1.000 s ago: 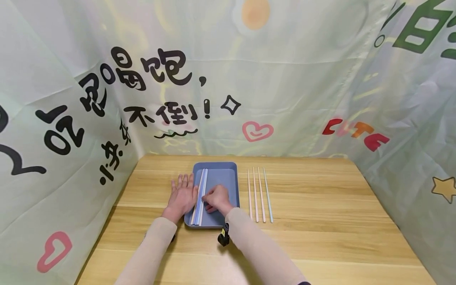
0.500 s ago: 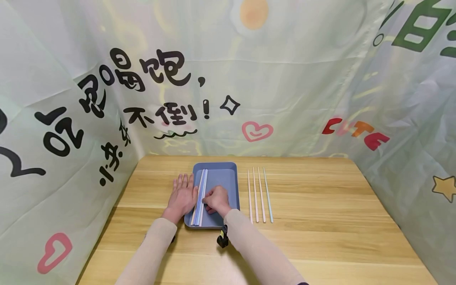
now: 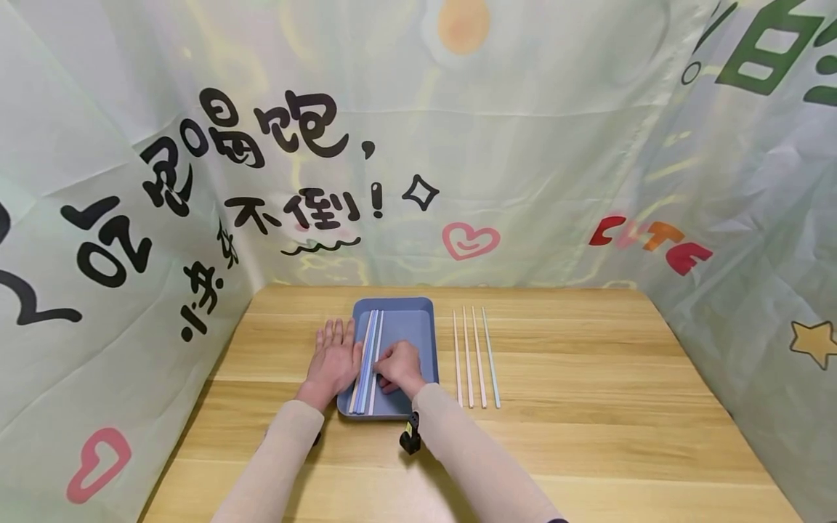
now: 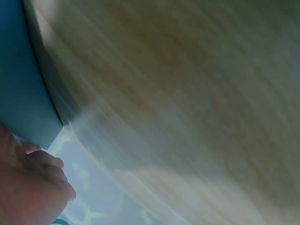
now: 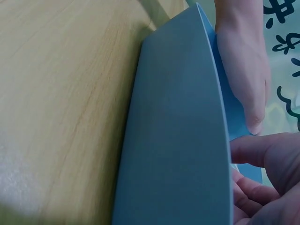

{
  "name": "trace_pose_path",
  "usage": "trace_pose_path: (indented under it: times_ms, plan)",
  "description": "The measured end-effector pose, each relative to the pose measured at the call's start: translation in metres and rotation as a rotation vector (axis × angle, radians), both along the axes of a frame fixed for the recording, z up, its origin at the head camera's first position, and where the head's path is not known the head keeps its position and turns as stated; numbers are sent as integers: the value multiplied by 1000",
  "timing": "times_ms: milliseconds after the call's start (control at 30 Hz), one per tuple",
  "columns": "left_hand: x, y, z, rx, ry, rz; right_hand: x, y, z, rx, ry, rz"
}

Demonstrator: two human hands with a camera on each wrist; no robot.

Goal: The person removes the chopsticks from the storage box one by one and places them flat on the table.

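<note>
In the head view, a blue-grey tray (image 3: 407, 319) holds several chopsticks (image 3: 364, 370) lying lengthwise in its left half, blue, white and pinkish. My right hand (image 3: 402, 367) reaches into the tray from the right. Its thumb and fingers pinch a pale chopstick (image 3: 381, 330) at mid-length, slightly apart from the bundle's right side. My left hand (image 3: 335, 365) rests with straight fingers over the tray's left rim, beside the bundle. In the right wrist view, the tray wall (image 5: 178, 122) hides what the right fingertips touch.
On the wooden table (image 3: 588, 378), right of the tray, lie several spaced chopsticks: pale pink ones (image 3: 467, 349) and a light blue one (image 3: 490, 356) at the right end. Printed cloth (image 3: 523, 167) walls the table at the back and both sides.
The pale chopstick at my right fingertips has shifted slightly right, leaving a narrow gap beside the bundle. The left hand stays in place.
</note>
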State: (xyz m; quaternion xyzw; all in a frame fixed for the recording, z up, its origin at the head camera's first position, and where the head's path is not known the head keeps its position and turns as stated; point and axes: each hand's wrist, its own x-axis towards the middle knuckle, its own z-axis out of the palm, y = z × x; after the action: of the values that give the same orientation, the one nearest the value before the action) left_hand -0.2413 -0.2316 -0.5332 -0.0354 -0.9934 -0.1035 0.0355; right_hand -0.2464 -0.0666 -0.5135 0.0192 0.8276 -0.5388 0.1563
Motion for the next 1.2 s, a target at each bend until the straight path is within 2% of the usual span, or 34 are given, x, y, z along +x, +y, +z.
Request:
trace_pose_path:
  times_ms: [333, 667, 933, 1200]
  plan:
    - [0, -1, 0, 14, 5, -3, 0, -1, 0, 45, 21, -5]
    - [-1, -1, 0, 9, 15, -5, 1, -2, 1, 91, 88, 14]
    - [0, 0, 0, 13, 13, -1, -1, 2, 1, 61, 17, 31]
    - [0, -1, 1, 24, 13, 1, -2, 13, 11, -15, -27, 79]
